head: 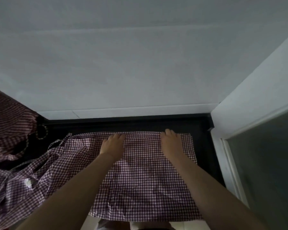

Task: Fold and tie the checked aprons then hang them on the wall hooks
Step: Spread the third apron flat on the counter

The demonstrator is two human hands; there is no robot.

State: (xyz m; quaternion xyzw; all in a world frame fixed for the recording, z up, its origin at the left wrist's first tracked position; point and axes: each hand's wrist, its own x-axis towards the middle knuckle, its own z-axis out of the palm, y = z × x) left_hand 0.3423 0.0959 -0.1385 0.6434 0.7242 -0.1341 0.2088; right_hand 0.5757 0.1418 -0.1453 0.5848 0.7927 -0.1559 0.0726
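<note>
A purple-and-white checked apron (145, 176) lies spread flat on a dark counter (204, 146), its far edge near the wall. My left hand (112, 145) rests on the cloth near the far edge, left of centre, with its fingertips curled at the hem. To the right, my right hand (170, 140) lies on the same edge, its fingers bent over the hem. Whether either hand pinches the cloth cannot be made out. The apron's ties (60, 141) trail off to the left.
More checked cloth (15, 185) lies bunched at the left, and another checked piece (8, 120) hangs at the far left. A grey wall (140, 72) stands behind the counter. A white wall corner (249, 103) and a dark panel (269, 163) close off the right.
</note>
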